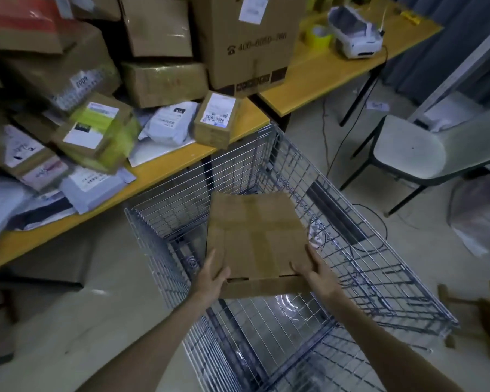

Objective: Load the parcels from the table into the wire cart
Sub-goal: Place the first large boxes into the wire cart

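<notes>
The flat cardboard parcel (255,239) is held over the open top of the wire cart (159,250). The left hand (212,274) grasps its near left corner, thumb on top. The right hand (314,267) grasps its near right corner in the same way (the fingers under the parcel are hidden). The cart stands just beside the yellow table (181,165), which carries stacked boxes (164,83) and mailer bags (167,123).

Two hands (212,275) (314,267), one flat box (255,236), one wire cart (159,250), two tables (167,171) (323,77), one chair (408,148), one label printer (357,35), one yellow tape roll (318,35); piled parcels (164,80) uncountable.
</notes>
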